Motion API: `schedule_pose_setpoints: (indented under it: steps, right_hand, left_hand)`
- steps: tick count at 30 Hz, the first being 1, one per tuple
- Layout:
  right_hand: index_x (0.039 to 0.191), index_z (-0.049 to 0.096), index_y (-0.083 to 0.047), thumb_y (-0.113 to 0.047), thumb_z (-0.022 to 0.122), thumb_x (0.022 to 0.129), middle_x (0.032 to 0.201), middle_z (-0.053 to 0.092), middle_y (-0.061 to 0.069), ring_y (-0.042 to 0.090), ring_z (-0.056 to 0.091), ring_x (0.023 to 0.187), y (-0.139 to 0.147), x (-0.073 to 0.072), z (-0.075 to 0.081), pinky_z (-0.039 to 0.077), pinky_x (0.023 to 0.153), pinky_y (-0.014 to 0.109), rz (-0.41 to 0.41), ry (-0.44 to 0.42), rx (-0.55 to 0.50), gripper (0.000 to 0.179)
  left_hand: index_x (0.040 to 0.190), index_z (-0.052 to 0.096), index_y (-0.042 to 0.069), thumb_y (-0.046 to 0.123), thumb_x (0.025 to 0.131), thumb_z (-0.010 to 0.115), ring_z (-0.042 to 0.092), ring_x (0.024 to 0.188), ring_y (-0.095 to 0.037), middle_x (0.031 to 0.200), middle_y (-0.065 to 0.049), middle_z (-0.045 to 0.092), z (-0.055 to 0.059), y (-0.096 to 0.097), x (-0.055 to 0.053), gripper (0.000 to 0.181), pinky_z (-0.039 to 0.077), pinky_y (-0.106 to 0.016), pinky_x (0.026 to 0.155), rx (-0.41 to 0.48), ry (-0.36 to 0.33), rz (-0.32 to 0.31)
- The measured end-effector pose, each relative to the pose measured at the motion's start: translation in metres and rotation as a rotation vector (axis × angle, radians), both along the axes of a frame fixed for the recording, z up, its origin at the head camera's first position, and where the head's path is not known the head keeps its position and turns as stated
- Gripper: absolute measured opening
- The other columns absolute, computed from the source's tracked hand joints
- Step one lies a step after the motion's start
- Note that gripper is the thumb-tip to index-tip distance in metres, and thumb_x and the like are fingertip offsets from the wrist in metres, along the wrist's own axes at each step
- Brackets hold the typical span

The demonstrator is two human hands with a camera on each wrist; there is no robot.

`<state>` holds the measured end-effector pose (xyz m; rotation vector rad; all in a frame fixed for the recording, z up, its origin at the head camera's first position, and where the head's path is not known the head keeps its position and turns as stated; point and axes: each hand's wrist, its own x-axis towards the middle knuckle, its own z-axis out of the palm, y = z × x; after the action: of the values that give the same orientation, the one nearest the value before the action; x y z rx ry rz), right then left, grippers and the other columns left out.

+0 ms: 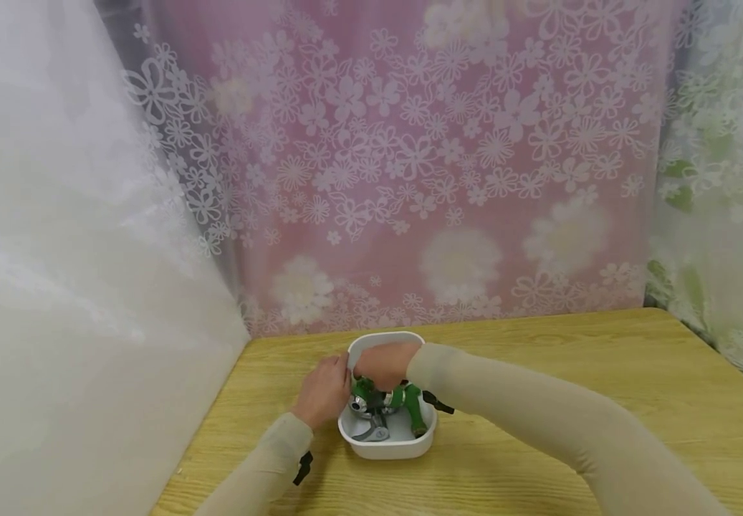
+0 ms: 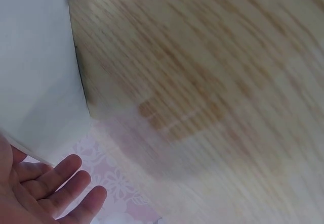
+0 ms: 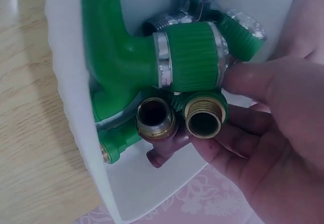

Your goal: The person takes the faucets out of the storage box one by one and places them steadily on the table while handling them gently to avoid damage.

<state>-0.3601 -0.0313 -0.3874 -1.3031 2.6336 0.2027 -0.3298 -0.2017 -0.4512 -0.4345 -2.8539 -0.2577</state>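
My left hand [image 1: 324, 393] is at the left wall of a white plastic basin [image 1: 392, 450], thumb and index finger at its rim. In the left wrist view the other fingers [image 2: 66, 176] stick out loosely past the rim. Reaching into the basin, my right hand [image 1: 387, 364] pinches a green pipe fitting with a brass threaded end [image 3: 204, 118]. Its thumb lies against a bigger green fitting with a ribbed collar [image 3: 195, 57]. A brownish metal threaded fitting [image 3: 155, 120] lies beside the held piece.
More green fittings [image 3: 243, 34] and a grey metal part [image 1: 379, 433] lie in the basin. It stands on a wood-grain table [image 1: 539, 444]. Behind hangs a pink flowered curtain [image 1: 448, 179]; a white sheet [image 1: 87, 287] borders the left side.
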Motion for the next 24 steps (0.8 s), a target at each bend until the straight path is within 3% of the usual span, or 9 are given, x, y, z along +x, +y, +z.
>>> schedule_pose_setpoints:
  steps: [15,24]
  right_hand:
    - [0.108,0.073,-0.025,-0.009,0.07,0.093,0.096,0.068,-0.012,0.006,0.057,0.079,0.001,0.008,0.012,0.049,0.074,0.022,0.051,0.049,0.035,0.022]
    - [0.12,0.071,-0.024,-0.006,0.07,0.093,0.11,0.07,-0.011,0.003,0.061,0.093,0.015,0.012,0.025,0.053,0.085,0.023,0.087,0.06,-0.007,0.032]
  left_hand:
    - [0.143,0.052,0.001,0.021,0.106,0.046,0.062,0.117,-0.034,0.127,-0.017,0.064,-0.002,0.001,0.0,0.043,0.055,-0.052,0.091,-0.004,0.032,-0.002]
    - [0.141,0.053,-0.001,0.02,0.105,0.048,0.063,0.114,-0.035,0.125,-0.019,0.065,-0.002,0.001,0.001,0.042,0.057,-0.052,0.087,-0.006,0.043,-0.019]
